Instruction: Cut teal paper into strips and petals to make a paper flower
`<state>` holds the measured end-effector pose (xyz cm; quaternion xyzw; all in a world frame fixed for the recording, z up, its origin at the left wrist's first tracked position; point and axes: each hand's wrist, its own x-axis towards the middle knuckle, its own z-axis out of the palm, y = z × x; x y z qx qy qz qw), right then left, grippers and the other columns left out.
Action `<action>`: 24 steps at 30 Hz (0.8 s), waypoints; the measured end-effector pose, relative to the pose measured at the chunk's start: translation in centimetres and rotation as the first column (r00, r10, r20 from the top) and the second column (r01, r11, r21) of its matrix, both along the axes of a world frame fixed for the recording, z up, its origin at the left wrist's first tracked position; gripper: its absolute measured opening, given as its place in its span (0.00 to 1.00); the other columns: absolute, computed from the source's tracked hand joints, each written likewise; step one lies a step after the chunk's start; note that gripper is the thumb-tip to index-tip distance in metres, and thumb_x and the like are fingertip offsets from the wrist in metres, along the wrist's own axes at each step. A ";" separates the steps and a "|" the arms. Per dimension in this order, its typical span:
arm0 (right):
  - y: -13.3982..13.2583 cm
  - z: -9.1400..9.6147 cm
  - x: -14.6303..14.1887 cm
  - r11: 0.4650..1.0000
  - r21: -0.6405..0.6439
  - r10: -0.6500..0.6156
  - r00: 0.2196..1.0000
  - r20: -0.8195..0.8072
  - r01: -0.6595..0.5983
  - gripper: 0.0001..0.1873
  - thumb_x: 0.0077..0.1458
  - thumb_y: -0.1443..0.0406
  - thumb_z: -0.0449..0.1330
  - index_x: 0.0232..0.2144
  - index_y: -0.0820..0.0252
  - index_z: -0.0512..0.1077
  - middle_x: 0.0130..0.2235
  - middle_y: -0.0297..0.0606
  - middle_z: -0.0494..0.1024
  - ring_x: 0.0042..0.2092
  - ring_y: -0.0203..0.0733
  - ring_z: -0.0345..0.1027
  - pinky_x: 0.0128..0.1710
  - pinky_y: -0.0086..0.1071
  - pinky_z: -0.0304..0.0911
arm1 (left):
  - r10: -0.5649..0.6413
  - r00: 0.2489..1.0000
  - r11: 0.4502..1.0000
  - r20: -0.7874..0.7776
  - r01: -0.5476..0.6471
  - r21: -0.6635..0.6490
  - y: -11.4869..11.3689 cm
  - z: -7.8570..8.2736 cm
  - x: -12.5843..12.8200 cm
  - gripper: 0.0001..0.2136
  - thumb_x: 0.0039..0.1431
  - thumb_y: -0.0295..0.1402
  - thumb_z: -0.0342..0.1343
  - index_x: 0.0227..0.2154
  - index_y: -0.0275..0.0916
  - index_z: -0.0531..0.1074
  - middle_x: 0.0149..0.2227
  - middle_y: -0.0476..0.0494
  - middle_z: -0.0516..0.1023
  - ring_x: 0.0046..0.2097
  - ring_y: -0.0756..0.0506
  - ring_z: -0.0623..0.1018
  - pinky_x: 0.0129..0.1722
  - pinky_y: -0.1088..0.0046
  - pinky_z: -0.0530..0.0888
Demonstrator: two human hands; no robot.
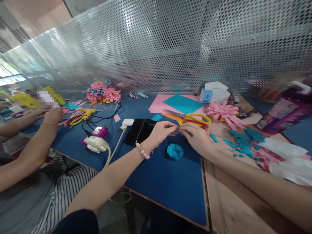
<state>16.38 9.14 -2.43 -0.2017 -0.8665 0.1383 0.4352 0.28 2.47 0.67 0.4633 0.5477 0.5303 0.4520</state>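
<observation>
My left hand (161,130), with a pink bead bracelet on its wrist, and my right hand (197,135) meet fingertip to fingertip over the blue table (158,177). Both pinch a tiny piece between them, too small to name. A small blue paper flower (175,151) lies on the table just in front of my hands. Orange-and-yellow scissors (192,118) lie just behind my fingers, partly on pink paper (158,104) and a blue sheet (182,103).
A black phone (140,131) lies left of my hands, beside a white charger (127,123) and cable. A pink paper flower (224,112) and blue scraps (241,143) lie right. Another person's arms (36,143) work at left. A perforated metal screen (170,45) backs the table.
</observation>
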 end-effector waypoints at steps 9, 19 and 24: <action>0.0 -0.2 0.0 0.999 0.031 -0.015 1.000 0.001 0.015 0.11 0.61 0.67 0.54 0.36 0.58 0.77 0.39 0.42 0.79 0.41 0.44 0.74 0.45 0.39 0.70 | -0.017 1.000 1.000 0.021 0.017 -0.002 0.0 0.0 -0.4 0.08 0.55 0.31 0.60 0.35 0.32 0.78 0.33 0.38 0.81 0.35 0.46 0.81 0.43 0.64 0.78; -0.2 -0.3 0.0 0.998 0.051 -0.030 0.999 0.032 0.029 0.10 0.62 0.66 0.54 0.35 0.60 0.76 0.38 0.42 0.79 0.40 0.44 0.73 0.42 0.38 0.70 | -0.040 0.999 0.999 0.023 0.040 -0.030 0.0 -0.1 -0.6 0.10 0.56 0.33 0.60 0.37 0.31 0.78 0.32 0.37 0.81 0.35 0.47 0.81 0.43 0.66 0.79; -0.2 -0.3 -0.1 0.999 0.026 -0.032 0.999 0.032 0.031 0.10 0.62 0.65 0.53 0.34 0.59 0.75 0.36 0.41 0.77 0.38 0.44 0.73 0.40 0.37 0.70 | -0.046 0.999 0.999 0.008 0.046 -0.014 0.0 -0.3 -0.6 0.10 0.56 0.34 0.61 0.37 0.31 0.78 0.32 0.38 0.81 0.35 0.47 0.81 0.43 0.66 0.79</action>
